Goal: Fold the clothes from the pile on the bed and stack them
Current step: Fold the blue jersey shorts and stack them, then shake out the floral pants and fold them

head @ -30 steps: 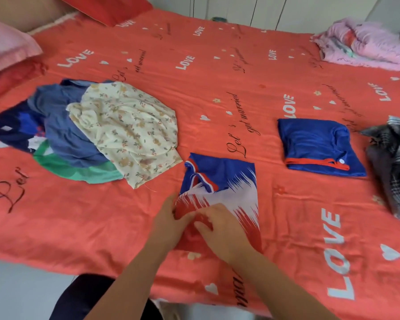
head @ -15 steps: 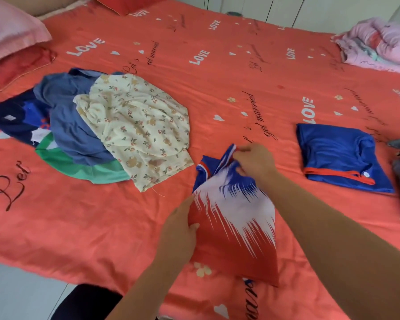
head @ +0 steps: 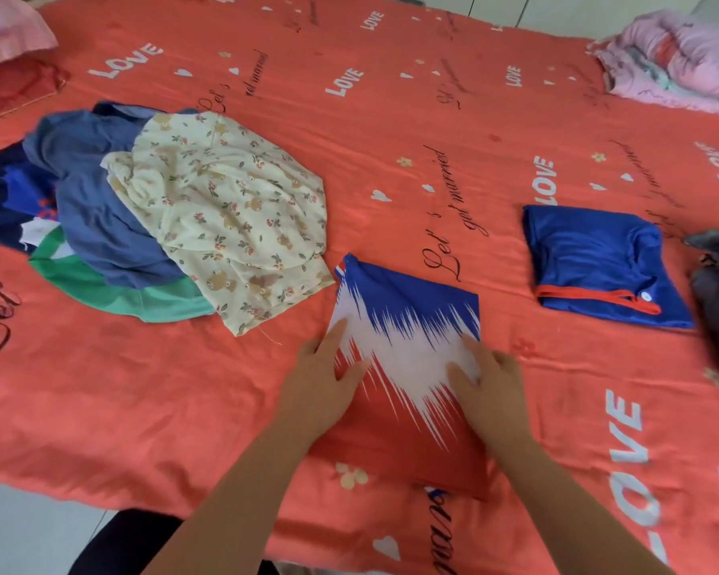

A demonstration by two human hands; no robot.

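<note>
- Clothes first: the red, white and blue shirt (head: 407, 354) lies flat on the bed (head: 391, 118), near the front edge, directly under your two grips.
- Your left grip (head: 320, 388) has the fingers straight and spread. It presses on the left edge of this shirt and clamps nothing.
- Your right grip (head: 490, 392) is the same: fingers straight and flat on the white part at the right side, holding nothing.
- I judge that this shirt is in the middle of its folding. It is already narrow, but it is long and not yet a small packet.
- To the right, well apart, one folded blue garment (head: 598, 263) with red trim lies finished. It is the only item of the stack so far.
- To the left, the pile (head: 162, 222) waits: a cream flowered piece on top, with a grey-blue one, a green one and a dark blue one under it. So most of the work is left.
- Half a second before, your right grip pinched the far blue end, which was bunched. Now that end lies down and both grips press the cloth flat. The pile and the folded garment are where they were.
</note>
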